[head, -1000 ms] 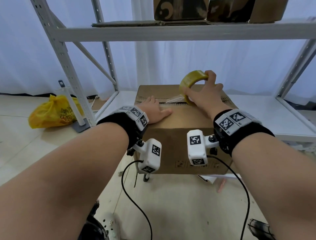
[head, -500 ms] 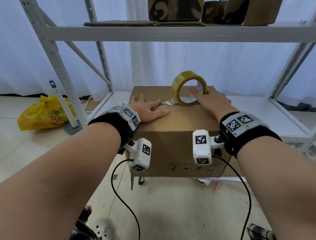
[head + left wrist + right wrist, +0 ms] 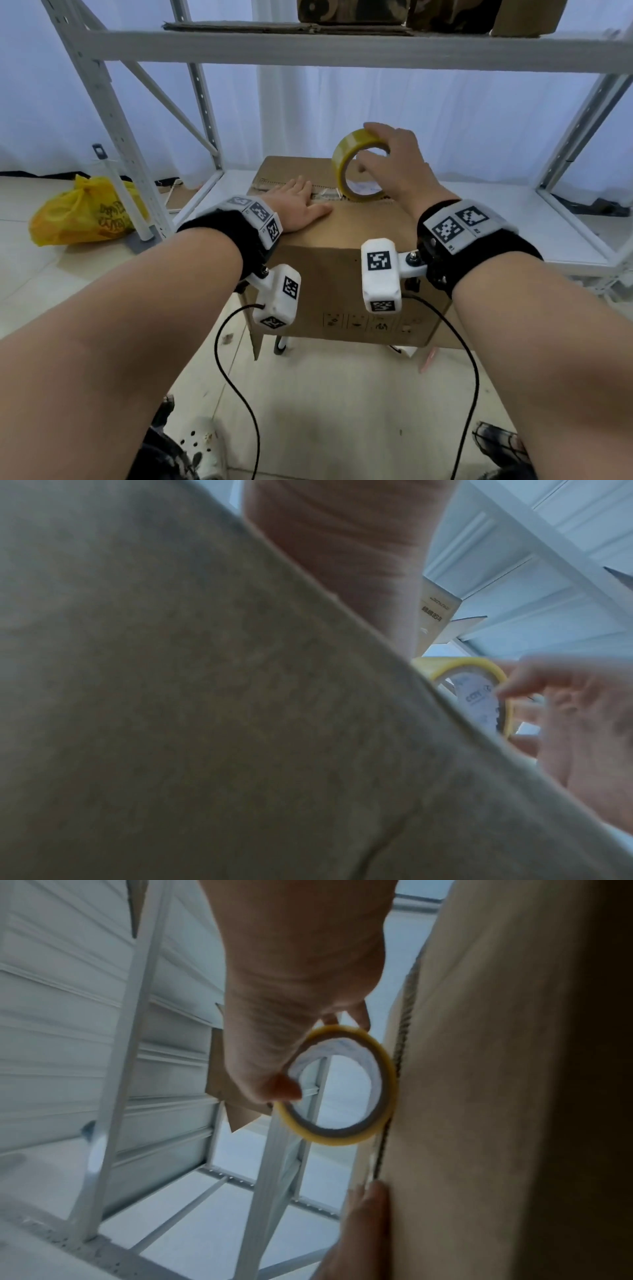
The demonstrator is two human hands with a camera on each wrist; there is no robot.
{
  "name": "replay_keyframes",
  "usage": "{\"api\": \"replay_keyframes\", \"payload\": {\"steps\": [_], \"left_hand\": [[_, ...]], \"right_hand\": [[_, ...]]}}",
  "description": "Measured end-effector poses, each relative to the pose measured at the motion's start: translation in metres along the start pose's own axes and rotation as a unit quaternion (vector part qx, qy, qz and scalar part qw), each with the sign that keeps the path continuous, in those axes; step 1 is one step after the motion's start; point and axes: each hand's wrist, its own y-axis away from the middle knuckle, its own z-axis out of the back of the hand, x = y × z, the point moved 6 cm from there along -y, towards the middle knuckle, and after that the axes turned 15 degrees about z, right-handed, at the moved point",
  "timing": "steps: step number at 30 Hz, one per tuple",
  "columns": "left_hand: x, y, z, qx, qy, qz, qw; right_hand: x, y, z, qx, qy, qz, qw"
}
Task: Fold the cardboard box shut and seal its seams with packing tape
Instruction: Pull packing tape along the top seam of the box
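We are taping the middle seam on top of the cardboard box [image 3: 342, 240], which sits in front of the white shelf rack [image 3: 113, 113].

On the left, our left hand [image 3: 297, 205] lies flat on the box top with its fingers straight and relaxed, pressing down the start of the tape strip [image 3: 325, 198] by the seam. To do this step well, we think this hand should keep pushing down hard so the sticky end does not lift when we pull.

To the right, our right hand [image 3: 394, 164] grasps the yellow tape roll [image 3: 359, 171]. The fingers curl over the top of the roll and the thumb goes inside the ring. The roll stands on its edge and its bottom touches the box at the seam. We should pull the roll straight along the seam to the right, low and close to the cardboard, so the tape lands flat with no bumps. If the roll tips sideways, the tape may go crooked and miss the gap.

Half a second ago our right hand lay low beside the roll, with the fingers against its far side. Now the hand has come up and holds the roll from the top. The left hand has stayed in the same spot on the box.
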Motion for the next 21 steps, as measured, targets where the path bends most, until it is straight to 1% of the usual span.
{"api": "replay_keyframes", "payload": {"steps": [2,5,6,9,12,14,15,17,18,19,21], "left_hand": [[0.0,0.0,-0.001,0.004,0.0,0.002,1.0],[0.0,-0.001,-0.002,0.002,-0.004,0.001,1.0],[0.001,-0.001,-0.003,0.0,-0.005,0.001,1.0],[0.0,-0.001,-0.004,-0.006,-0.003,-0.001,1.0],[0.0,0.0,-0.005,-0.005,-0.001,-0.003,1.0],[0.0,0.001,-0.004,-0.009,0.005,-0.004,1.0],[0.0,0.002,-0.003,-0.01,0.01,-0.005,1.0],[0.001,0.003,-0.003,-0.01,0.019,-0.004,1.0],[0.001,0.002,-0.003,-0.01,0.022,-0.004,1.0],[0.001,0.001,-0.003,-0.011,0.022,-0.004,1.0],[0.001,0.0,-0.004,-0.011,0.016,-0.003,1.0]], "right_hand": [[0.006,0.002,-0.006,-0.001,-0.015,-0.032,0.999],[-0.003,0.005,-0.001,-0.081,-0.026,-0.094,0.992],[-0.007,0.006,-0.002,-0.091,-0.029,-0.12,0.988],[-0.016,0.005,-0.004,-0.07,-0.049,-0.177,0.981],[-0.017,0.002,-0.004,-0.072,-0.076,-0.168,0.98],[-0.011,-0.001,0.0,-0.107,-0.107,-0.146,0.978],[-0.006,-0.005,0.004,-0.12,-0.109,-0.124,0.979],[0.005,-0.013,0.011,-0.119,-0.067,-0.074,0.988],[0.006,-0.015,0.013,-0.112,-0.036,-0.063,0.991],[0.003,-0.014,0.015,-0.105,-0.009,-0.067,0.992],[-0.012,-0.007,0.015,-0.091,0.016,-0.097,0.991]]}}
